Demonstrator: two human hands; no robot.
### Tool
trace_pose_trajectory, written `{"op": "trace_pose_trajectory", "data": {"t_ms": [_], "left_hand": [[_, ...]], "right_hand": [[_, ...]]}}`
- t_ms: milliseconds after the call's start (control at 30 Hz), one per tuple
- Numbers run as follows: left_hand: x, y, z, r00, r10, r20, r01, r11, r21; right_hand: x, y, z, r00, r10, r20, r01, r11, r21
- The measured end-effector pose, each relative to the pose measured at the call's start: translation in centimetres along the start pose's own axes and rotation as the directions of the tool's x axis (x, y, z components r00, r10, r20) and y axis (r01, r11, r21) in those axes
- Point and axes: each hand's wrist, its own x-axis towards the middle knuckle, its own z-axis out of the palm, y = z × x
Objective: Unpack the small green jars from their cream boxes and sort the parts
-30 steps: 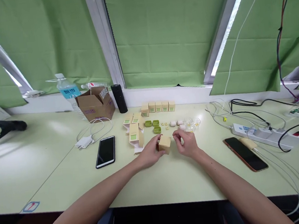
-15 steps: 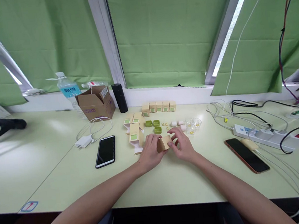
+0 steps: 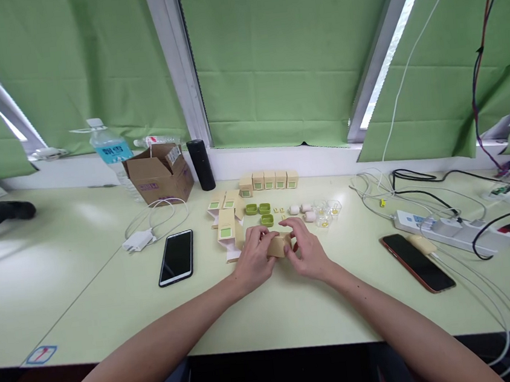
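A small tan cardboard box (image 3: 277, 247) is held between my two hands, just above or on the table. My left hand (image 3: 254, 256) is closed on its left side, and my right hand (image 3: 305, 249) grips its right side with thumb and fingers. Left of my left hand lie several flattened tan cartons (image 3: 226, 224) with green labels. Beyond my hands sit three green trays (image 3: 266, 220), tiny yellowish pieces (image 3: 279, 210), whitish-pink cylinders (image 3: 306, 208) and clear cups (image 3: 328, 209). Several folded tan boxes (image 3: 269, 180) stand in a row behind them.
A phone (image 3: 176, 257), charger (image 3: 138, 240), open brown carton (image 3: 158, 175), water bottle (image 3: 112, 151) and black cylinder (image 3: 201, 165) are to the left. On the right lie another phone (image 3: 418, 262), a power strip (image 3: 451, 232) and loose cables. The table's front edge runs below my forearms.
The small box has been tilted, so more of its side now faces me. My fingers have shifted around its top and right side. The whole view has moved slightly.
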Motion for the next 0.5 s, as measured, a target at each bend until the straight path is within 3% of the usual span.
{"op": "trace_pose_trajectory", "data": {"t_ms": [500], "left_hand": [[-0.12,-0.08,-0.02,0.997,0.065,0.037,-0.068,0.992,0.110]], "right_hand": [[0.11,-0.11,0.17,0.997,0.065,0.034,-0.067,0.996,0.055]]}}
